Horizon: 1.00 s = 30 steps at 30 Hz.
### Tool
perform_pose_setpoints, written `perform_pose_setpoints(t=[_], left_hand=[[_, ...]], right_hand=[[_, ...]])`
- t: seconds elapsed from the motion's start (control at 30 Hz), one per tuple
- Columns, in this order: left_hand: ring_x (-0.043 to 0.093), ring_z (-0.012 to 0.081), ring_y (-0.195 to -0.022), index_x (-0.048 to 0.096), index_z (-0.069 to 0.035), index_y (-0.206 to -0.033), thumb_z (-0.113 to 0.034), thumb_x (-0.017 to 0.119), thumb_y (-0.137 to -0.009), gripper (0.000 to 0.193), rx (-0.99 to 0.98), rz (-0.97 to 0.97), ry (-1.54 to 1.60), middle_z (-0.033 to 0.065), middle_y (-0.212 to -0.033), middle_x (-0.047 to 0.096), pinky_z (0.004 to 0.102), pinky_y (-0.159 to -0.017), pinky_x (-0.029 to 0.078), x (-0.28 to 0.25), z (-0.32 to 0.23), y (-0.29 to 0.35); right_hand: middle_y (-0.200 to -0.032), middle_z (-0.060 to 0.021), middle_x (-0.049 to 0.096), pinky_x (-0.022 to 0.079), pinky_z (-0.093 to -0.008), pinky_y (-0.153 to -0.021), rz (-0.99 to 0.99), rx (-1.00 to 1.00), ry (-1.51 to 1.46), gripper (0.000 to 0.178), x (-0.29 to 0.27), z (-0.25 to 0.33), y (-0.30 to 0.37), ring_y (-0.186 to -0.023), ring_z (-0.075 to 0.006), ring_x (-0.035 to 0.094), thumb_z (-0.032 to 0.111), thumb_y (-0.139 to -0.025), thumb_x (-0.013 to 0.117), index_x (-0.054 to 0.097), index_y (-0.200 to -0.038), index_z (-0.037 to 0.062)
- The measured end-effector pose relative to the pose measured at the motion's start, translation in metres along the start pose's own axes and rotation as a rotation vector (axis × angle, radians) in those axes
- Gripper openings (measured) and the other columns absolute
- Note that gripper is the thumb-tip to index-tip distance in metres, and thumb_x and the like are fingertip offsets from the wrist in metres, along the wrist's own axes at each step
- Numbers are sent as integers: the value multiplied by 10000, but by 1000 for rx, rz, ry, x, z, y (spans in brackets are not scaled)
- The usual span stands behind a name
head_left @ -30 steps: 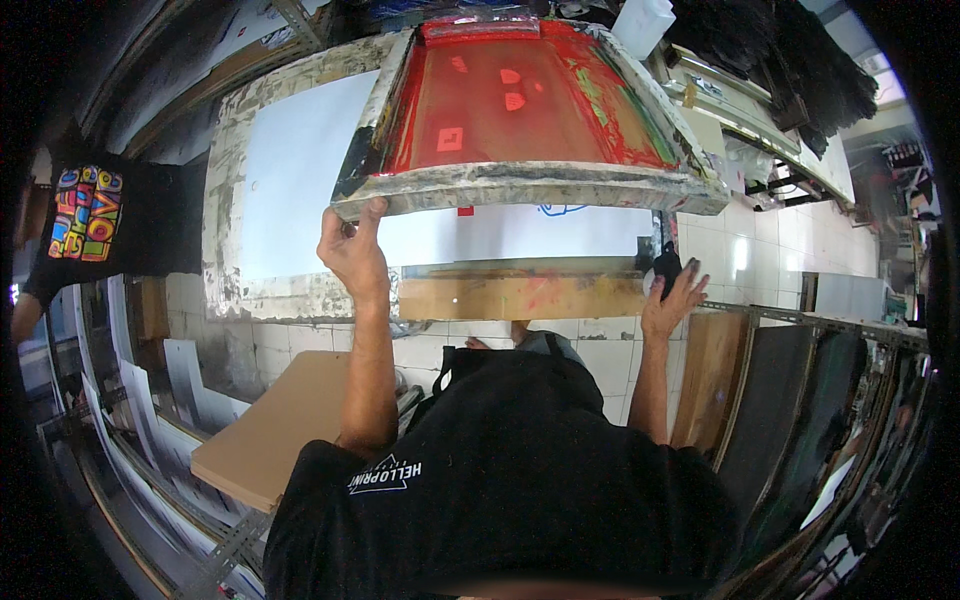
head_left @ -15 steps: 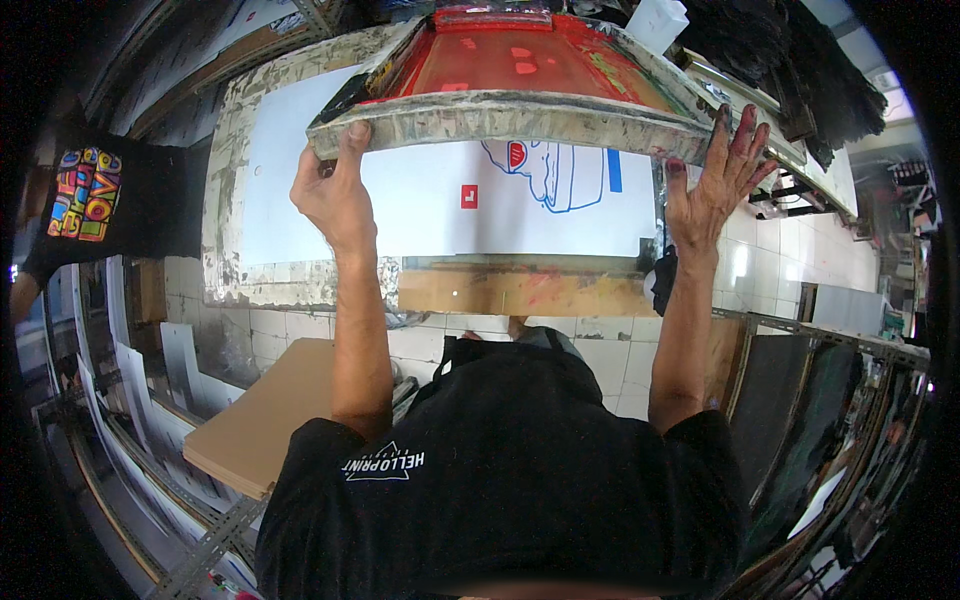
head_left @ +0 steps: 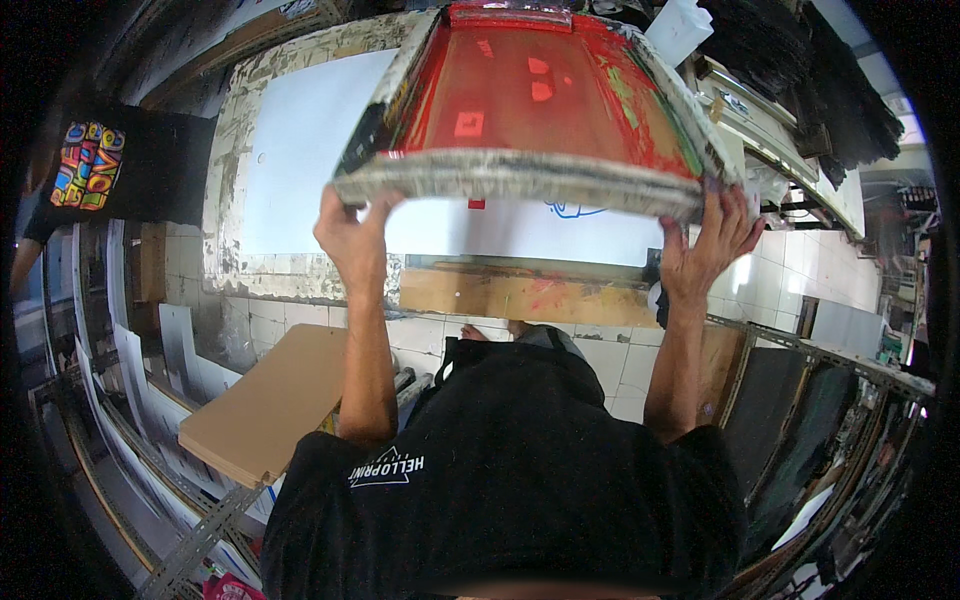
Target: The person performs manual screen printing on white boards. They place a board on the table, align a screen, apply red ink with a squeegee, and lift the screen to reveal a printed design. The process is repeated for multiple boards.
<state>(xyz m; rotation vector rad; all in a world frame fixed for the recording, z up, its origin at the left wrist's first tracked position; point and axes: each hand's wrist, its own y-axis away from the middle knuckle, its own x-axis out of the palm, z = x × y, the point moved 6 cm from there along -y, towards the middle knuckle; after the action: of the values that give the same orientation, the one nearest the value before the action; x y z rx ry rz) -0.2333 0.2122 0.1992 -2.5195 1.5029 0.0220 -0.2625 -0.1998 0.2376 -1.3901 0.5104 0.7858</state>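
Inside the stained frame (head_left: 520,177), red ink (head_left: 500,130)

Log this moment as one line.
screen frame: near edge raised above white sheet | left hand: gripping near-left corner | right hand: touching near-right corner

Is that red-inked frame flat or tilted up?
Tilted up: the left hand holds the frame's near edge above the white sheet, visible beneath.

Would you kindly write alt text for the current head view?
Left hand and right hand hold the near corners of a paint-stained rectangular frame with a red screen, near edge raised over a white sheet bearing blue lines.
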Motion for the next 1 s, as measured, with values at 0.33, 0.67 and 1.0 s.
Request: perform_pose_setpoints(t=[0.33, 0.67, 1.0], left_hand=[[600, 283, -975, 676, 18, -1100, -113, 864, -598, 552, 73, 117, -328, 130, -1063, 624, 384, -877, 480, -22, 147, 76], [472, 359, -1193, 637, -33, -1288, -276, 857, -620, 744, 204, 16, -703, 167, -1287, 557, 491, -1027, 359, -26, 188, 101], [474, 356, -1235, 616, -50, -1336, -347, 854, -655, 781, 217, 42, -785, 172, -1316, 544, 512, -1054, 330, -22, 182, 96]], right_hand=[[-1134, -68, 616, 274, -572, -1066, 417, -45, -83, 509, 61, -7, 121, -1150, -288, 530, 401, -748, 778, 688, -1163, 120], [-1140, -91, 627, 302, -538, -1030, 530, 21, -159, 550, 101, -21, 162, -1153, -322, 535, 409, -740, 789, 683, -1170, 81], [-1138, -65, 624, 254, -585, -1042, 581, 131, -213, 522, 111, -29, 175, -1177, -303, 519, 507, -804, 710, 696, -1173, 137]])
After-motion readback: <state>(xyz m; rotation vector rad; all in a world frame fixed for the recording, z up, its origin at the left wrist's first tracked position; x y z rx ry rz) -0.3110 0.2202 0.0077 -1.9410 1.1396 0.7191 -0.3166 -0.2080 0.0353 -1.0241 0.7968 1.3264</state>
